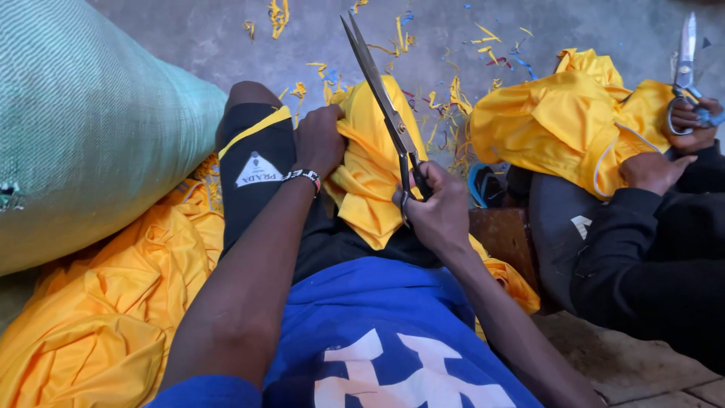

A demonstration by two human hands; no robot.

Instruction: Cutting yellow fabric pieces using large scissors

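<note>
A yellow garment point(370, 174) is bunched on the lap and clenched taut by the left hand point(319, 140), so large scissors point(381, 98), gripped in the right hand point(436, 208), can be worked.

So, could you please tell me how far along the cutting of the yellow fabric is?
Done: yellow scraps litter the floor. In hand: the left hand grips a yellow garment while the right hand holds scissors. Left: a pile of yellow cloth beside the knee.
</note>
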